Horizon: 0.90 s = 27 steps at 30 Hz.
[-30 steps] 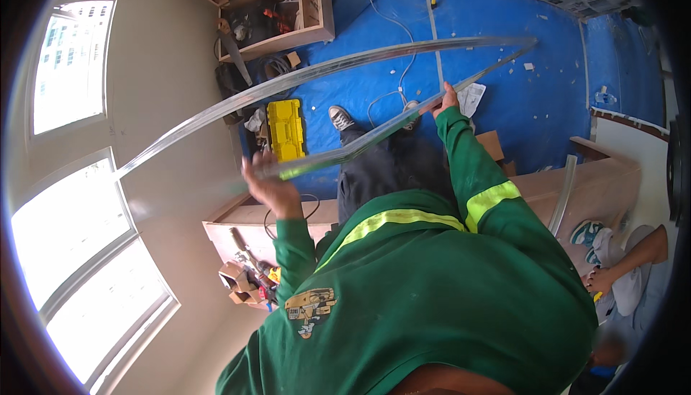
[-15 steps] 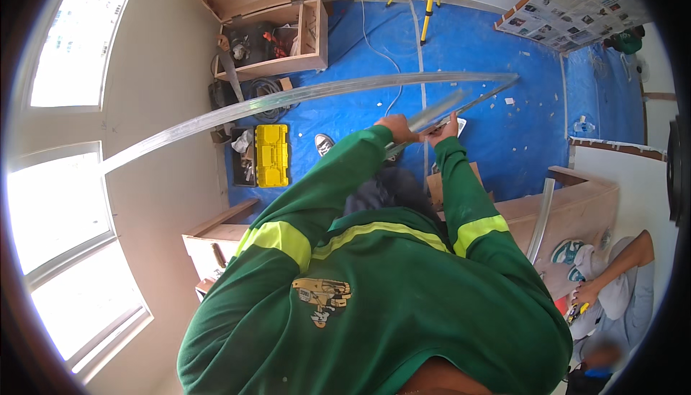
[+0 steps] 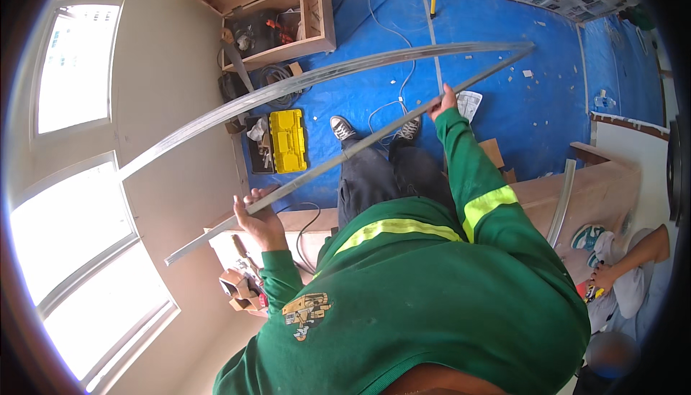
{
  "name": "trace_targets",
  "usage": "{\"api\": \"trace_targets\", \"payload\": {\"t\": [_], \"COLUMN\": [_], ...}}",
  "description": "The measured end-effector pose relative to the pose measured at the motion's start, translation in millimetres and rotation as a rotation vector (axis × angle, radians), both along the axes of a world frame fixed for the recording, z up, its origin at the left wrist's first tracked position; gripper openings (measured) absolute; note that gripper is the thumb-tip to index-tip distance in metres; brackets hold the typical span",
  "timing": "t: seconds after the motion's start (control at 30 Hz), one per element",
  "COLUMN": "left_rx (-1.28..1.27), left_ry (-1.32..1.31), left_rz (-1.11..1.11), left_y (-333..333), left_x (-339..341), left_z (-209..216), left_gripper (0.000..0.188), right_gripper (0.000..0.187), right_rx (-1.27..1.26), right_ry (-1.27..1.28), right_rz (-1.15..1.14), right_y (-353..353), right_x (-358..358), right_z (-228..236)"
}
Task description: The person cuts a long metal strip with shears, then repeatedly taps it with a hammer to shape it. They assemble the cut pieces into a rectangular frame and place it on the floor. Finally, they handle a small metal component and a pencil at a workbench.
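Across my front slants a long, thin grey metal channel [image 3: 345,154], held in both hands. My left hand [image 3: 260,222] cups it near its lower-left end, thumb on one side and fingers on the other. Farther up, my right hand [image 3: 444,102] grips the same channel with the fingers wrapped round it. A second long metal length [image 3: 309,78] arcs beyond it from beside the windows. The two lengths meet at a sharp angle at the far right; I cannot tell whether they are one bent piece.
Blue sheeting [image 3: 367,28] covers the floor. Ahead at left stand an open wooden chest [image 3: 288,51], a handsaw [image 3: 235,64] and a yellow-lidded toolbox [image 3: 289,139]. A paper sheet [image 3: 469,105] lies past my right hand. Another person's hand [image 3: 602,277] is at lower right.
My hands, close together before, are now far apart. The left has moved down and left along the channel, while the right has moved slightly up. The channel now lies across my front.
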<state>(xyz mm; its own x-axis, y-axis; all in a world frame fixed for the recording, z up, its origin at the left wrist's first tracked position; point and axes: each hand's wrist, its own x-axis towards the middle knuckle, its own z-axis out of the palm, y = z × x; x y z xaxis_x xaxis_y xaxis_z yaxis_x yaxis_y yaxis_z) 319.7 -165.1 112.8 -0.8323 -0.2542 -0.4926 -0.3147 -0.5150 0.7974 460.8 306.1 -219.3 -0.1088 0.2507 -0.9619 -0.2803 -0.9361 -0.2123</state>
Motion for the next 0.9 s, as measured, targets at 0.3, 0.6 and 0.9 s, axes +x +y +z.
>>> {"api": "trace_targets", "payload": {"t": [0.3,0.6,0.9], "left_rx": [-0.505,-1.038,-0.589], "left_ry": [0.275,0.310,0.518], "left_rz": [-0.949,-2.412,-0.773], "left_y": [187,342,187], "left_x": [-102,-9,-66], "left_z": [-94,-193,-51], "left_gripper": [0.060,0.105,0.048], "right_gripper": [0.041,0.051,0.055], "right_rx": [0.098,0.126,0.068], "right_ry": [0.082,0.250,0.127], "right_rz": [0.091,0.097,-0.031], "right_y": [-11,5,-21], "right_x": [31,36,27], "right_z": [10,23,26]}}
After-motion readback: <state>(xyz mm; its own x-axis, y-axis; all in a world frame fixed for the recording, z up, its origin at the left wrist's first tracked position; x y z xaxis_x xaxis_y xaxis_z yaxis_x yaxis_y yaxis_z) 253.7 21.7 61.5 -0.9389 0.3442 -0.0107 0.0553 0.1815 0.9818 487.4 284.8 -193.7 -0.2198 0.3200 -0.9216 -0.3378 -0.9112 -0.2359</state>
